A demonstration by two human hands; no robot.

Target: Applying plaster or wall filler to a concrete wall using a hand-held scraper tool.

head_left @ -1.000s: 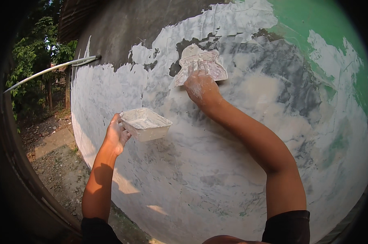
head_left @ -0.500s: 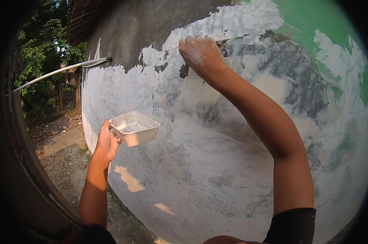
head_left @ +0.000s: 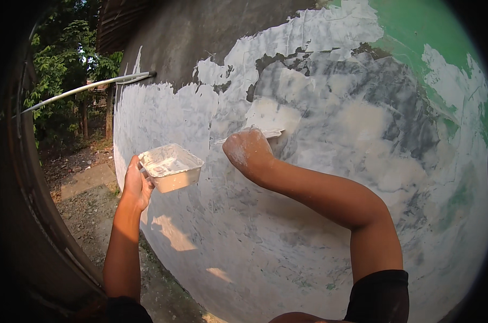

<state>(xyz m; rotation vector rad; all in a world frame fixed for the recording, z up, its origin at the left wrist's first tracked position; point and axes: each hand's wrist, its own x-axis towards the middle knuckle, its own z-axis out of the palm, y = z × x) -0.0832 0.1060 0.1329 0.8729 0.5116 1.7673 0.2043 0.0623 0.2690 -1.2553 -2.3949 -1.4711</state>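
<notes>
My left hand [head_left: 138, 185] grips a small rectangular plastic tub [head_left: 175, 182] by its left side. White filler paste coats the tub's inside and rim. In the middle of the view, my right hand [head_left: 250, 149], dusted with white, is closed around a wide putty knife [head_left: 273, 133] whose blade lies against the wall. The handle is hidden in the fist. Just above the blade is a fresh, pale patch of filler [head_left: 271, 114]. The wall [head_left: 308, 237] is mostly smeared with white and grey filler.
Bare dark grey render [head_left: 195, 32] shows at the wall's upper left, green paint [head_left: 416, 27] at its upper right. A pale pipe [head_left: 88, 89] juts from the wall at left. Beyond stand trees [head_left: 66, 70] over stony ground [head_left: 90, 207]; a dark post curves along the left edge.
My right hand has drawn the putty knife down the wall, leaving a pale layer of filler above it. The tub in my left hand has shifted slightly left.
</notes>
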